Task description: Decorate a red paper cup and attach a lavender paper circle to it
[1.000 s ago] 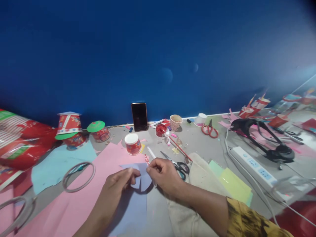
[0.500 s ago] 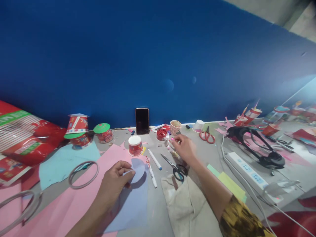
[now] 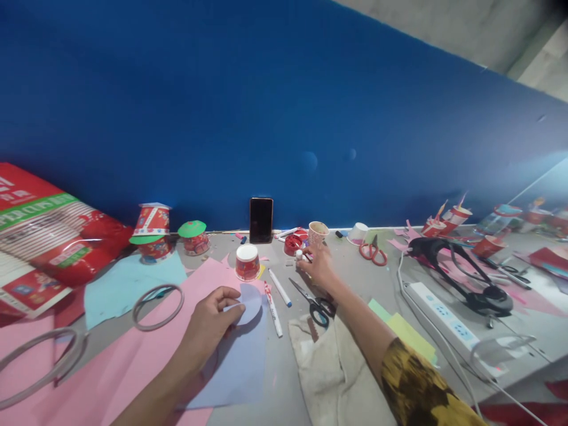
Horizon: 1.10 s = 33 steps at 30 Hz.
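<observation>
A round lavender paper piece (image 3: 251,306) is pinched between the thumb and fingers of the left hand (image 3: 218,313), its curved edge turned away from the hand, towards the right; no long axis is made out, since part is covered by the fingers. It is held over a lavender sheet (image 3: 239,373), on which a shadow is cast. A small white bottle (image 3: 299,254) is gripped in the right hand (image 3: 318,267), its cap upward and its axis seemingly near vertical; the lower body is hidden by the fingers. Behind the paper piece, a red patterned cup (image 3: 247,264) is stood with its white end up. Beyond the right hand, a pale patterned cup (image 3: 318,229) is set mouth up, its contents not discernible, and a white cup (image 3: 358,232) is seen nearby. The paper piece looks plain, thin and smooth-edged, and is matched in colour by the sheet beneath; the bottle's cap looks white and rounded.
</observation>
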{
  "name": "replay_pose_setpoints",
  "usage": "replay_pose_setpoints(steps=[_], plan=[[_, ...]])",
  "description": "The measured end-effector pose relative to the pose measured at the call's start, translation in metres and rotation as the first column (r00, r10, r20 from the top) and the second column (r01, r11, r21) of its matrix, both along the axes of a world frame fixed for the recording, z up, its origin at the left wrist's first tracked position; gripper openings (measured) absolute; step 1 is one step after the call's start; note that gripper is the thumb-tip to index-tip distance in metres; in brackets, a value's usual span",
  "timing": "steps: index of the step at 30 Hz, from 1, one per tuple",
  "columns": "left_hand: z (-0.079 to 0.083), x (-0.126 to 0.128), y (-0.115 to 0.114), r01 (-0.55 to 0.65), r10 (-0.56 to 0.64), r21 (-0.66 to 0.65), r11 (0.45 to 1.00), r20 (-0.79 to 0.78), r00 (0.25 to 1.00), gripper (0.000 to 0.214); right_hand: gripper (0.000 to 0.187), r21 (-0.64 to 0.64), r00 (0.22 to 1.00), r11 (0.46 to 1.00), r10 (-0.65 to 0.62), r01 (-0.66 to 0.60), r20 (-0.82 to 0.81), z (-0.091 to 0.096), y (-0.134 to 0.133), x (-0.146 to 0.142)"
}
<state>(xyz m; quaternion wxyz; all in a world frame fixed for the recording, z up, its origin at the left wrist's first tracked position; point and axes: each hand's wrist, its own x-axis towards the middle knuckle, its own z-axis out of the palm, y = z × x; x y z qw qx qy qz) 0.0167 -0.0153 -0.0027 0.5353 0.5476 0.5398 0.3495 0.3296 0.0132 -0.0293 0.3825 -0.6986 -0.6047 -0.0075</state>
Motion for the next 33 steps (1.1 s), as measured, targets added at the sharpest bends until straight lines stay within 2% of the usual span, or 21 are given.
replay_pose_setpoints(steps=[4,9,13,17,20,25,28,33], plan=[[0.004,-0.004,0.006,0.024,-0.024,0.002,1.000,-0.065,0.998,0.043,0.005,0.075,0.999,0.996,0.047,-0.048,0.006,0.002,-0.002,-0.003],[0.011,-0.013,0.011,0.121,-0.127,-0.042,0.992,-0.203,0.971,0.033,0.009,0.112,0.982,0.977,0.186,-0.180,-0.043,0.019,-0.019,-0.017],[0.012,-0.018,0.011,0.225,-0.239,-0.081,0.971,-0.321,0.916,0.024,0.010,0.027,0.934,0.944,0.328,-0.328,-0.137,0.028,-0.039,-0.035],[0.012,-0.019,0.010,0.284,-0.261,-0.021,0.959,-0.461,0.848,0.021,0.012,-0.092,0.873,0.880,0.441,-0.466,-0.206,0.038,-0.057,-0.048],[0.012,-0.018,0.009,0.332,-0.252,0.046,0.942,-0.556,0.792,0.024,0.015,-0.161,0.852,0.845,0.469,-0.509,-0.232,0.050,-0.070,-0.053],[0.013,-0.017,0.004,0.389,-0.234,0.103,0.915,-0.652,0.722,0.029,0.014,-0.245,0.846,0.818,0.454,-0.520,-0.281,0.069,-0.083,-0.071],[0.015,-0.017,0.001,0.405,-0.235,0.096,0.909,-0.683,0.691,0.027,0.009,-0.210,0.813,0.791,0.523,-0.575,-0.255,0.068,-0.078,-0.089],[0.019,-0.014,0.001,0.403,-0.239,0.065,0.913,-0.715,0.657,0.033,0.007,-0.228,0.777,0.745,0.619,-0.627,-0.112,0.050,-0.059,-0.112]])
